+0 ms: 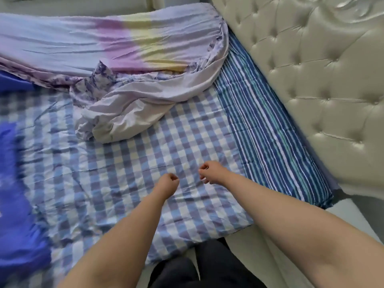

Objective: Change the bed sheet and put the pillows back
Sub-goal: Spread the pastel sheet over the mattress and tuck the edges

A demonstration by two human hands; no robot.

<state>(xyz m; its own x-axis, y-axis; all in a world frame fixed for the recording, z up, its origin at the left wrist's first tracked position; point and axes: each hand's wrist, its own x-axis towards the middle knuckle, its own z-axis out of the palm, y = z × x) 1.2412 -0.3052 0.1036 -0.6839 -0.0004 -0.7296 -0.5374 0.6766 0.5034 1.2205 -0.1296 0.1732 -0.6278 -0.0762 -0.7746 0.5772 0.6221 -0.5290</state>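
Observation:
A blue, white and purple checked sheet (124, 163) covers the near part of the bed, wrinkled. A pale lilac sheet (116, 59) with pink and yellow bands lies bunched across the far side, one corner flopped onto the checks. My left hand (167, 181) hovers over the checked sheet with its fingers curled into a fist, holding nothing that I can see. My right hand (209, 171) is just to its right, fingers loosely curled, also with nothing in it. No pillows are in view.
A blue striped mattress pad (270, 129) shows bare along the tufted cream headboard (311, 84) on the right. A solid blue cloth (16, 204) lies at the left edge. My dark-trousered legs (203, 267) stand at the bed's near edge.

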